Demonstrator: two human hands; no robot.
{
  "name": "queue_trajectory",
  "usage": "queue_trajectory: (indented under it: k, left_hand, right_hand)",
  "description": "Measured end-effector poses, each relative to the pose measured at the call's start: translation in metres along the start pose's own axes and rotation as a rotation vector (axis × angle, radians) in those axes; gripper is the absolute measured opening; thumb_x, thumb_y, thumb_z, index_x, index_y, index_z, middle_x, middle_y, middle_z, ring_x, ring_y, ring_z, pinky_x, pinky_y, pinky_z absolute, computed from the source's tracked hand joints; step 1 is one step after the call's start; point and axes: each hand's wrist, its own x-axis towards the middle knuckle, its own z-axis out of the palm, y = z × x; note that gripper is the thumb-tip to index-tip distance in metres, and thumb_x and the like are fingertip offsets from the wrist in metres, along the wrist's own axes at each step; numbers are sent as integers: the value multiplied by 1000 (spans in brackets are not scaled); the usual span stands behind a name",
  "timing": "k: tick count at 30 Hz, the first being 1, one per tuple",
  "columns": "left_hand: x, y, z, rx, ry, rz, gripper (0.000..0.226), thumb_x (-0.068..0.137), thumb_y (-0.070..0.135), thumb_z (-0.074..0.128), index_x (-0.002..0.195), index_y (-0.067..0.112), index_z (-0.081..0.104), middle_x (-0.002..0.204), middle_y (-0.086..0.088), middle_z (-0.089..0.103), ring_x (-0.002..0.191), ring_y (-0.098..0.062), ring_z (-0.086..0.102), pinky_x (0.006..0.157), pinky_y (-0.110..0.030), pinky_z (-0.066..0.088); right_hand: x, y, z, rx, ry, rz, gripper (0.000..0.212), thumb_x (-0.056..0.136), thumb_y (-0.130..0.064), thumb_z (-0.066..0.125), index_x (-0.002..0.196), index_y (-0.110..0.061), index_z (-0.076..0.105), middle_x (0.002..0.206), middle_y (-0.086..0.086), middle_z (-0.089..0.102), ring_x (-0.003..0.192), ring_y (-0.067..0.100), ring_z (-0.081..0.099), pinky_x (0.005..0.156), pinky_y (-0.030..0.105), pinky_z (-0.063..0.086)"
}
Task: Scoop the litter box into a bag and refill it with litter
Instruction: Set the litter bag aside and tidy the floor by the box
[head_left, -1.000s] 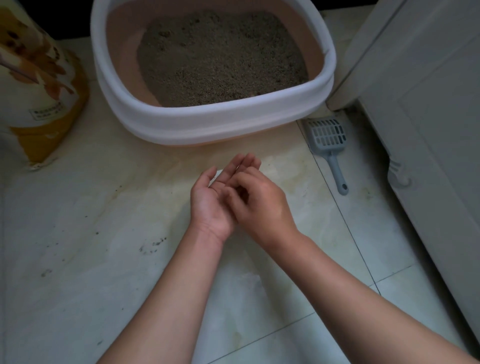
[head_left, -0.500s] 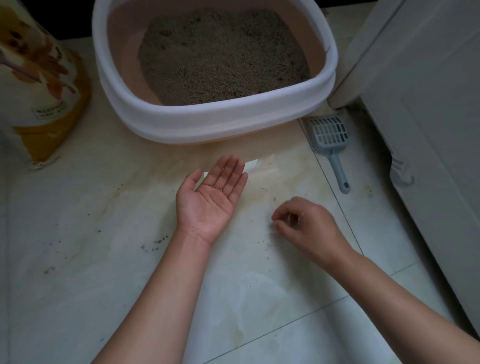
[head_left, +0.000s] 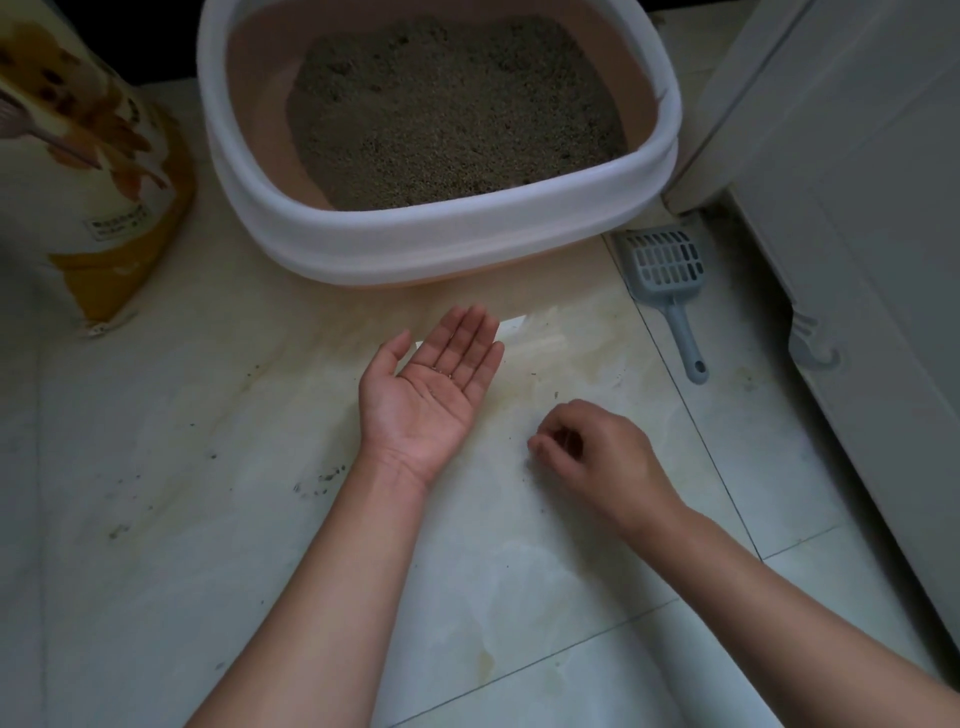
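Observation:
The litter box (head_left: 363, 244), white-rimmed with a pink inside, stands at the top centre and holds grey litter (head_left: 452, 109). My left hand (head_left: 431, 395) lies palm up over the floor in front of it, fingers straight, a few litter grains on the palm. My right hand (head_left: 592, 457) is lower right, knuckles up, its curled thumb and fingertips pinching at spilled litter grains (head_left: 558, 397) on the tile. A grey slotted scoop (head_left: 670, 280) lies on the floor right of the box. No bag for waste is in view.
A yellow and white litter sack (head_left: 93, 171) stands at the left. A white cabinet (head_left: 857, 208) fills the right side, close to the scoop. More loose grains (head_left: 324, 475) dot the pale floor tiles left of my left forearm.
One second ago my right fingers were in my left palm. The right hand has since moved down and right to the floor, and the left palm has stayed open.

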Motion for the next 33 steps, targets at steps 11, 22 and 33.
queue_trajectory:
  k: [11, 22, 33]
  left_hand:
    - [-12, 14, -6, -7, -9, 29, 48, 100, 29, 40, 109, -5, 73, 125, -22, 67, 120, -35, 64, 111, -48, 42]
    - [-5, 9, -4, -27, 3, 34, 48, 100, 30, 41, 109, -5, 72, 127, -21, 66, 120, -35, 64, 112, -48, 41]
    - [0, 2, -6, 1, 31, 14, 47, 100, 31, 41, 120, -3, 66, 129, -21, 65, 120, -35, 64, 111, -48, 42]
  right_hand:
    - [-12, 8, -4, -139, -243, -59, 38, 70, -49, 78, 91, -32, 53, 90, -16, 49, 85, 3, 48, 71, 25, 44]
    - [-22, 22, 1, -46, -92, -109, 9, 94, -24, 58, 89, -27, 65, 87, -13, 54, 81, 4, 53, 68, 22, 44]
    - [-40, 19, 18, -76, -85, -197, 5, 86, -28, 67, 85, -30, 62, 86, -15, 52, 79, 4, 52, 64, 21, 46]
